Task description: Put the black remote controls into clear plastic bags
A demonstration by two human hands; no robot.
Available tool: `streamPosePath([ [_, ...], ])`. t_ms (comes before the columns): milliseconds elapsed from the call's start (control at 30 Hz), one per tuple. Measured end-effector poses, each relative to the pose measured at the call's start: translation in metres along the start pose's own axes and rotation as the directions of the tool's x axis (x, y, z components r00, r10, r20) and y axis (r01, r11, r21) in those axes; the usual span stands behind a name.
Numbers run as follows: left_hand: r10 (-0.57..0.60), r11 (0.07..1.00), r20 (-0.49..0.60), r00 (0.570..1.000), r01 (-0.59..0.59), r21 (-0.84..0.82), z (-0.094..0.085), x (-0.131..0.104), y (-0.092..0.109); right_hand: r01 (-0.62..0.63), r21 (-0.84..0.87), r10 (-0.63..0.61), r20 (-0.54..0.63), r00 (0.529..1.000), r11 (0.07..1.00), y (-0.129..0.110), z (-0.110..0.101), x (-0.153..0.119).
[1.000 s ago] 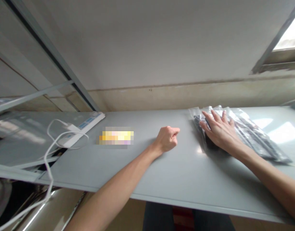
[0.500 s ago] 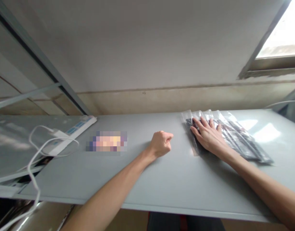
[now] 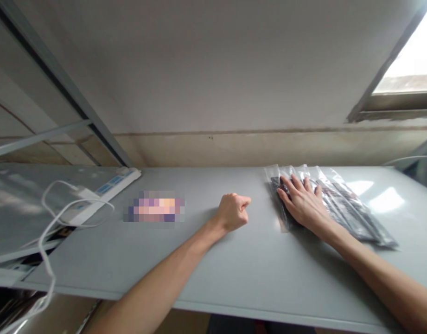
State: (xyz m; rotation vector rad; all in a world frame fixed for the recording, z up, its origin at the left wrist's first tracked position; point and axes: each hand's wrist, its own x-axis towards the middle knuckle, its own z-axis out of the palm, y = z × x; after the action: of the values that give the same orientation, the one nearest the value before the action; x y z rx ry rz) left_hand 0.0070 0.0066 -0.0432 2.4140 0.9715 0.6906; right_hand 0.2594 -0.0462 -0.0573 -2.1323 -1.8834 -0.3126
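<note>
My left hand [image 3: 233, 212] rests on the grey table [image 3: 213, 273] near its middle, curled into a fist with nothing visible in it. To the right, my right hand [image 3: 304, 199] lies palm down with fingers spread on the left part of a fanned row of clear plastic bags [image 3: 352, 208]. Dark, flat items show inside the bags, which overlap one another. Part of the leftmost bags is hidden beneath my right hand and wrist.
A pixelated flat object [image 3: 154, 209] lies left of my fist. Farther left are a white power strip [image 3: 105, 195] and a looped white cable [image 3: 48, 264]. A wall [image 3: 234, 148] runs behind the table, with a window at upper right.
The view has shifted slightly, so the bags and my right hand appear a little lower. Both hands keep the same pose and place on the table.
</note>
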Motion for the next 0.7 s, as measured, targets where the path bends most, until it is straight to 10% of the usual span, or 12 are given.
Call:
streamPosePath([
  [700, -0.052, 0.939, 0.135, 0.99, 0.002, 0.343, -0.01, 0.004, 0.004, 0.0, -0.035, 0.001, 0.04, 0.999, 0.999, -0.002, -0.002, 0.002],
])
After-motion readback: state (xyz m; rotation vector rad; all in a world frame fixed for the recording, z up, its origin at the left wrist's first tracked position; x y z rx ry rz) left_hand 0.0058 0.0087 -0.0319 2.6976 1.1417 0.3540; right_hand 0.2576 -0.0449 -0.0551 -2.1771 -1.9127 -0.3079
